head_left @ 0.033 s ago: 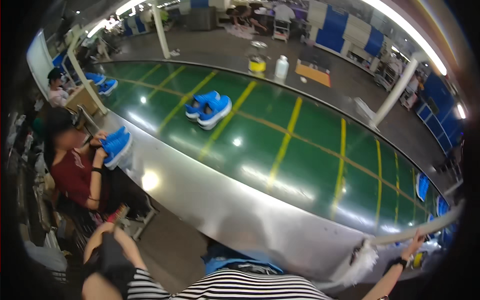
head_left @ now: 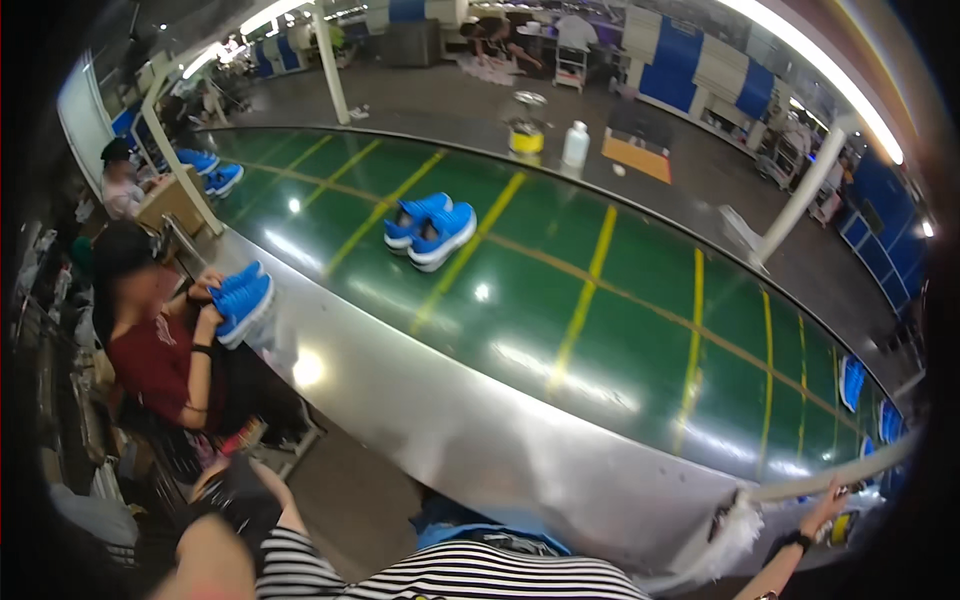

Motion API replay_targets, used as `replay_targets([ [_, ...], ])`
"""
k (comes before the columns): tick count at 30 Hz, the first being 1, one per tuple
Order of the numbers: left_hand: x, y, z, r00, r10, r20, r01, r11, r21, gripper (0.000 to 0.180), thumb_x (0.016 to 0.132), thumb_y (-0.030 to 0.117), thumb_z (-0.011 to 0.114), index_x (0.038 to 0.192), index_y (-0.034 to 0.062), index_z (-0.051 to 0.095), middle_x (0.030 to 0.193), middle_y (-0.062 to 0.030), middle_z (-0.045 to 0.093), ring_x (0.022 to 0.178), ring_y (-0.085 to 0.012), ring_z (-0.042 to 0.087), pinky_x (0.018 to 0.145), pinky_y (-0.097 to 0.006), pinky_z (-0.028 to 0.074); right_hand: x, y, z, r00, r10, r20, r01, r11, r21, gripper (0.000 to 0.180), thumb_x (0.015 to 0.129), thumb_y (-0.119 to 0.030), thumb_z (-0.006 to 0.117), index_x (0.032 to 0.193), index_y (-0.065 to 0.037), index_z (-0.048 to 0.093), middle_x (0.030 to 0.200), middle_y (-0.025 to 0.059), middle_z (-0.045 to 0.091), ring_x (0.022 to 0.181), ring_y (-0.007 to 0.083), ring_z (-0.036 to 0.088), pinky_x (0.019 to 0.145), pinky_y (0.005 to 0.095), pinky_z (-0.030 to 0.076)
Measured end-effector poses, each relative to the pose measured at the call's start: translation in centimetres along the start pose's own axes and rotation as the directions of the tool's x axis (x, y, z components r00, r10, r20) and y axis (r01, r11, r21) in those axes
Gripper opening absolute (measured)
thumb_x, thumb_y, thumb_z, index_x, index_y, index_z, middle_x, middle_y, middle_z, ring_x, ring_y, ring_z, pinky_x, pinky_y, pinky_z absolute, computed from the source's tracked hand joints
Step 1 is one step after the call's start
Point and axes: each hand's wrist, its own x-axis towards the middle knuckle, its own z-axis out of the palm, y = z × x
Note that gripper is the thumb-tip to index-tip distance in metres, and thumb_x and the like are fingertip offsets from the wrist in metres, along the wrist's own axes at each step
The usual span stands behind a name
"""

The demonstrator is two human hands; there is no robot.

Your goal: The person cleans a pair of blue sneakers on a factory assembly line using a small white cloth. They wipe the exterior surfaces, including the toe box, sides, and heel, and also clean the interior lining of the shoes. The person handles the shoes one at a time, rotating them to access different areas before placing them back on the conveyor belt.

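Right hand (head_left: pixel 824 508) is just beside the pale curved rail (head_left: pixel 800 485), yellow-and-black roll (head_left: pixel 843 528) next to it. From my feed I can't tell if it's grasping. Can't make out the left hand, so no read there. Blue white-soled sneaker pair (head_left: pixel 432 232) sits on the green yellow-striped belt (head_left: pixel 510 310), ahead-left of the right hand.

Beyond a long green surface (head_left: pixel 510 310) striped in yellow, a dark floor (head_left: pixel 420 97) runs back to blue-and-white panelled units (head_left: pixel 668 72), with a pale left post (head_left: pixel 331 75) and right post (head_left: pixel 803 192), a white trolley (head_left: pixel 570 70) and a bright tube light (head_left: pixel 832 68) overhead.
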Motion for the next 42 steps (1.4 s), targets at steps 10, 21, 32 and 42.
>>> replay_targets([
  [10, -29.3, -42.3, 10.8, 0.053, -0.465, 0.884, 0.373, 0.830, 0.414, 0.061, 0.070, 0.026, 0.076, 0.126, 0.0204, 0.052, 0.134, -0.0248, 0.036, 0.122, -0.0423, 0.035, 0.101, -0.047, 0.031, -28.2, -17.8, 2.8, 0.408, 0.840, 0.357, -0.609, 0.542, -0.579, 0.024, 0.080, -0.017, 0.062, 0.098, -0.002, 0.057, 0.065, -0.0020, 0.049, 0.052, 0.0084, 0.042, 0.047, 0.0252, 0.036],
  [21, -46.6, -55.0, 13.4, -0.213, -0.509, 0.834, 0.199, 0.813, 0.547, 0.067, 0.055, 0.030, 0.082, 0.108, 0.0089, 0.047, 0.099, -0.0165, 0.058, 0.106, -0.0365, 0.051, 0.100, -0.060, 0.024, -40.1, -27.0, 2.1, 0.422, 0.902, 0.095, -0.673, 0.381, -0.634, 0.040, 0.076, -0.026, 0.073, 0.101, 0.002, 0.059, 0.078, 0.0059, 0.062, 0.067, 0.0126, 0.058, 0.057, 0.0269, 0.047],
  [32, -43.3, -49.9, 15.6, -0.364, -0.376, 0.852, 0.380, 0.775, 0.505, 0.071, 0.062, 0.029, 0.076, 0.124, 0.0046, 0.051, 0.109, -0.0254, 0.060, 0.100, -0.0379, 0.059, 0.088, -0.041, 0.046, -43.1, -23.6, 6.6, 0.442, 0.834, 0.329, -0.402, 0.512, -0.759, 0.048, 0.074, -0.035, 0.072, 0.105, 0.001, 0.061, 0.090, 0.0138, 0.067, 0.083, 0.0236, 0.064, 0.074, 0.0322, 0.049],
  [42, -29.6, -37.8, 16.7, -0.393, -0.244, 0.887, 0.832, 0.317, 0.455, 0.039, 0.077, 0.026, 0.068, 0.103, -0.0031, 0.061, 0.089, -0.0077, 0.064, 0.080, -0.0159, 0.059, 0.073, -0.030, 0.048, -42.2, -25.5, 1.3, 0.373, 0.788, 0.489, -0.456, 0.615, -0.643, 0.047, 0.080, -0.033, 0.068, 0.112, -0.001, 0.057, 0.093, 0.0088, 0.065, 0.086, 0.0167, 0.060, 0.075, 0.0287, 0.048],
])
